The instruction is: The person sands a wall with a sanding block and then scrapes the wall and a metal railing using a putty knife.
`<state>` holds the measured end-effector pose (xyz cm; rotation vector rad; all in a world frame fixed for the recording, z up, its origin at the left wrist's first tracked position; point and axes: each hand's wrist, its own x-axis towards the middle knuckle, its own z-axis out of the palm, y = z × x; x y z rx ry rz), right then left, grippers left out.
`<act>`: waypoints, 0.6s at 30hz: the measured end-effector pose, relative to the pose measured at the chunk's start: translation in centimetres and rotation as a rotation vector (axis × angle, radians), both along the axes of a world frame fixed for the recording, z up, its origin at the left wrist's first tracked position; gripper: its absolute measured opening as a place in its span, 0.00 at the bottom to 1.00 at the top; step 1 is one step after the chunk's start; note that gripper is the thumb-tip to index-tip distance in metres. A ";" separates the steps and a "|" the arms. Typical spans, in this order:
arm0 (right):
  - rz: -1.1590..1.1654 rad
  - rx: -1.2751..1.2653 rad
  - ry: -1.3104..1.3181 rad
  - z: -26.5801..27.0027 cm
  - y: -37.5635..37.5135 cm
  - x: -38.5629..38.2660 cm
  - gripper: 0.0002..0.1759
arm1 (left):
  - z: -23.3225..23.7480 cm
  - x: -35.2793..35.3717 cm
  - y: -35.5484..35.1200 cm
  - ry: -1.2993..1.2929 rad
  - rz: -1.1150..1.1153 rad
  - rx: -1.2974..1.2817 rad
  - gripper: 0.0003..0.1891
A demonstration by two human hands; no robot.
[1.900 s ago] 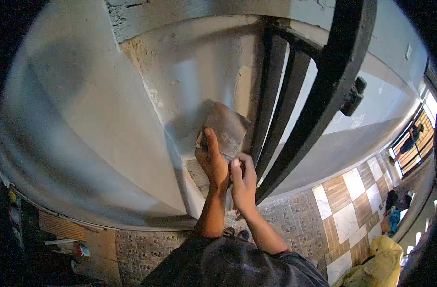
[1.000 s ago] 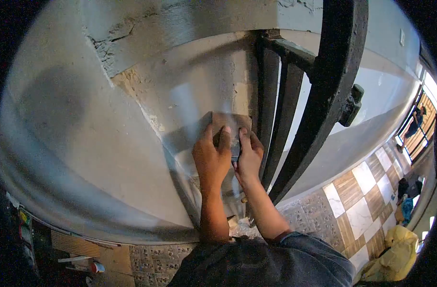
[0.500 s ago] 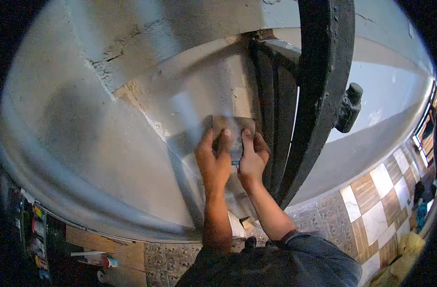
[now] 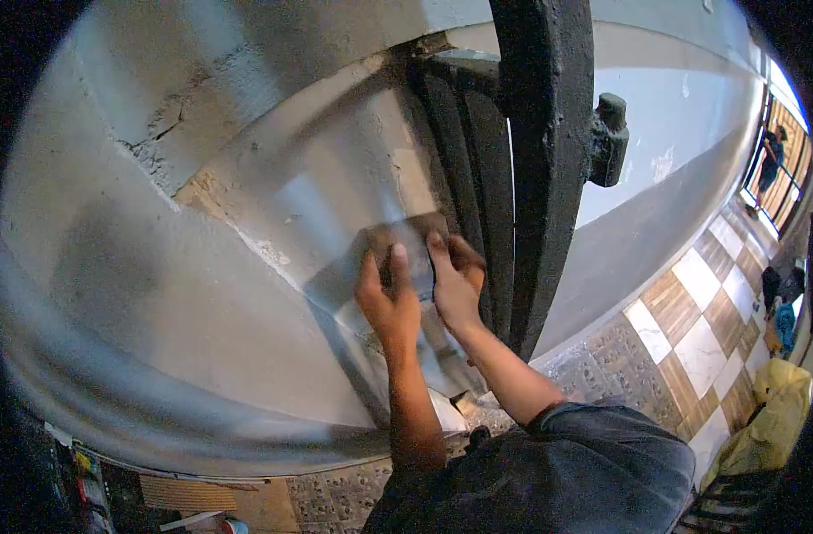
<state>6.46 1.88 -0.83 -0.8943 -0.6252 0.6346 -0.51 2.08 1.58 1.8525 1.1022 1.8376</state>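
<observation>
Two bare hands are sharing one flat, dark piece (image 4: 417, 231) in front of the recessed wall (image 4: 322, 200), and its outline is blurring, so whether it is touching the wall cannot be told. The left hand (image 4: 390, 298) is gripping the left side and the right hand (image 4: 458, 289) the right, each grip closed on the piece, both thumbs lying on the near face. The black metal bars (image 4: 546, 187) are standing just beside the right hand, so that side is probably needing the most care: the right knuckles are best staying tucked in, clear of the metal. Good handling is likely calling for even pressure from both thumbs, fingers well supporting the back, and slow wrists rather than a push from one side, which would be tilting the piece. The chipped edge (image 4: 269, 252) beyond the left hand is looking rough, so skin is best staying off it.
</observation>
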 end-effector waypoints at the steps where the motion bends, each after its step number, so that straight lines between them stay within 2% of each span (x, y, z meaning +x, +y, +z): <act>1: 0.041 0.003 0.031 1.1 -0.3 0.4 0.21 | 0.9 0.4 0.6 -0.002 -0.018 0.090 0.19; 2: 0.041 -0.002 0.038 2.3 -0.5 0.4 0.21 | 1.7 0.3 0.5 0.004 -0.018 0.084 0.19; 4: 0.118 0.033 0.225 5.3 -0.4 0.5 0.23 | 4.7 0.7 0.1 -0.052 -0.102 0.040 0.19; 5: 0.099 0.019 0.093 5.1 -0.5 0.9 0.22 | 4.8 0.5 0.3 -0.025 -0.079 0.040 0.19; 8: 0.001 0.032 0.016 0.8 0.8 -0.2 0.20 | 2.8 -0.6 -0.6 0.070 -0.029 -0.026 0.19; 9: 0.075 -0.007 0.024 0.5 -0.1 -0.2 0.19 | 2.3 -0.4 -1.0 0.019 -0.055 -0.106 0.18; 12: 0.049 -0.010 0.086 1.7 0.4 0.0 0.19 | 2.7 -0.2 0.0 -0.013 -0.022 0.017 0.19; 13: 0.085 -0.053 0.103 4.0 -1.3 0.0 0.15 | 3.1 -0.3 -0.4 -0.009 -0.018 0.008 0.19; 15: 0.016 0.018 0.060 3.1 -0.4 -0.3 0.15 | 4.7 -0.5 -0.9 0.029 -0.095 -0.080 0.18; 16: -0.053 0.090 0.012 2.5 0.1 -0.3 0.15 | 4.1 -0.5 -0.7 0.029 -0.092 -0.077 0.18; 18: -0.050 0.043 0.007 1.4 -0.1 -0.4 0.16 | 2.5 -0.5 -0.4 0.058 -0.016 0.002 0.18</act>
